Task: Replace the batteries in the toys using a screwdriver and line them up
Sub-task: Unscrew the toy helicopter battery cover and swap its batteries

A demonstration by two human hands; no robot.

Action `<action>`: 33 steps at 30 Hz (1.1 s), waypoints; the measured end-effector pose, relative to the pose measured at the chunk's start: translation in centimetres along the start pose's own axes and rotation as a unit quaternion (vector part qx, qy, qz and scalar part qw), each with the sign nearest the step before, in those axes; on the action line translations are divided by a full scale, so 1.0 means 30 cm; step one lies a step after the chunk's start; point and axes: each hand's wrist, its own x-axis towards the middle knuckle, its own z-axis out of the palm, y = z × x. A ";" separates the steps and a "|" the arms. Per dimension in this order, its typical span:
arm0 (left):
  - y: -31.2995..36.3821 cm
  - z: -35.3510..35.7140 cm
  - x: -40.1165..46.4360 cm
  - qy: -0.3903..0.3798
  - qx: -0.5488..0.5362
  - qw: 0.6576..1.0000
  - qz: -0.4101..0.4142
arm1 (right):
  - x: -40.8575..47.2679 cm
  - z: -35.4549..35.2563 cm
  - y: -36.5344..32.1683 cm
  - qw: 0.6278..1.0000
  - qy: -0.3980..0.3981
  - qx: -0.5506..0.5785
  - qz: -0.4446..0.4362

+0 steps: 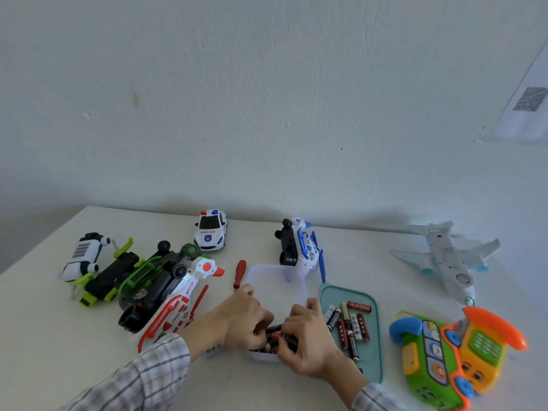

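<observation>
Red-and-black batteries [274, 336] pinched between my curled fingertips, left hand [243, 318] and right hand [308, 342] meeting over the clear box [277, 272], red screwdriver [239, 275] just beyond my left knuckles.

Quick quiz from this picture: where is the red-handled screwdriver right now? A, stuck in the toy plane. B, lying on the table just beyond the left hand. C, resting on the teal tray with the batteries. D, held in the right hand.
B: the screwdriver lies on the table just beyond the left hand, while both hands work at batteries in the clear container; the right hand holds no tool.
</observation>
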 end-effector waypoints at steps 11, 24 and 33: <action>0.011 -0.011 -0.002 -0.007 -0.106 0.994 -0.037 | -0.010 0.041 0.010 0.993 0.053 -0.016 -0.106; 0.023 -0.072 0.018 -0.075 -0.166 0.980 -0.078 | 0.007 -0.192 -0.019 0.759 0.321 0.424 0.376; 0.169 -0.164 0.276 0.057 -0.248 0.965 -0.066 | -0.208 -0.133 0.115 0.799 0.289 0.234 0.473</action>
